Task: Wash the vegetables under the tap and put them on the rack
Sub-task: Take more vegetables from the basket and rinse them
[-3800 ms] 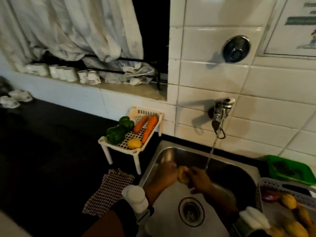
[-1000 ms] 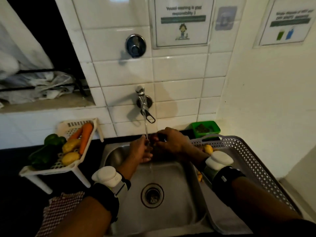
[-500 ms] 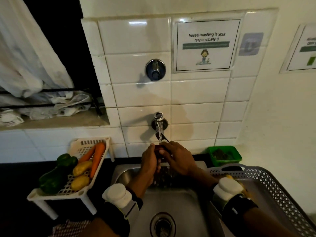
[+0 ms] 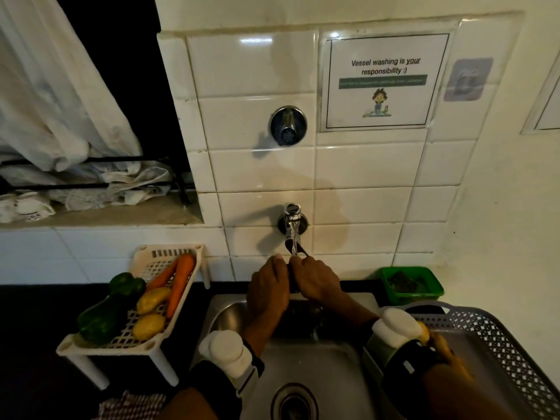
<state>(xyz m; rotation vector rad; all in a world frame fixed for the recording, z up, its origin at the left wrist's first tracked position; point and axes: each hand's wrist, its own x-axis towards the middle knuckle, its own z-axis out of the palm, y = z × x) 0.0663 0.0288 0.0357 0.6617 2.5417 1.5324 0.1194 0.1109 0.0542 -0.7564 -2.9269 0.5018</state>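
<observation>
Both hands up under the tap (image 4: 291, 234) over the sink (image 4: 303, 353): left hand (image 4: 268, 291) & right hand (image 4: 318, 281) each have a curled grip round a small dark veg (image 4: 291, 275) pressed btwn them, mostly hidden, can't tell what kind. Rack (image 4: 142, 301) on the bench at left carries 2 carrots (image 4: 178, 283), green peppers (image 4: 106, 310) & 2 yellowish potatoes (image 4: 150, 313). Grey perforated basket (image 4: 497, 344) sits right of sink.
</observation>
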